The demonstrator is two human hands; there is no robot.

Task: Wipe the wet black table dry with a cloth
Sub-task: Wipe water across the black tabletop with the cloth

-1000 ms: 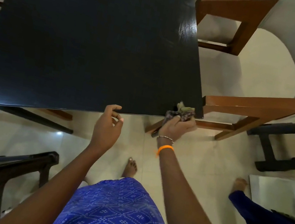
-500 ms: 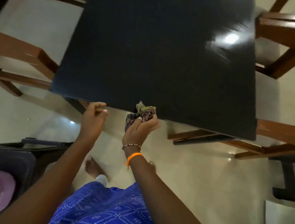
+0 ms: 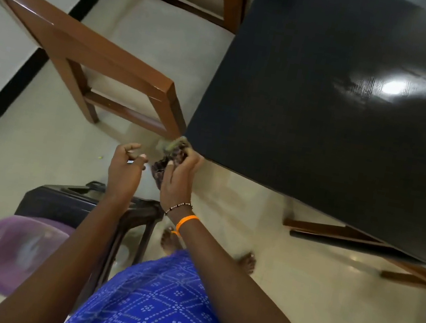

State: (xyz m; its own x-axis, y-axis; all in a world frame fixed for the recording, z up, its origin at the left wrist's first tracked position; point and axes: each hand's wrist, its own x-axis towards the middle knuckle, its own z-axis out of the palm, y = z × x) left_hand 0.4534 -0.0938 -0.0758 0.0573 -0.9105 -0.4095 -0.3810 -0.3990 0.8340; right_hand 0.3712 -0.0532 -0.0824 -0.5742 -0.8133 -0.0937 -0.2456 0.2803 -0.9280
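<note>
Right hand (image 3: 179,181) grip closed around bunched cloth (image 3: 172,154), pressed at the near corner of the black surface (image 3: 327,110), likely to dry its edge. Left hand (image 3: 123,169) just beside, fingers loosely curled, holding nothing. Sheen lies well beyond the grip.

You have no writing, label, brand or number to read anywhere in this view. The blue garment (image 3: 161,310) below your hands carries only a white dotted pattern, no letters.
</note>
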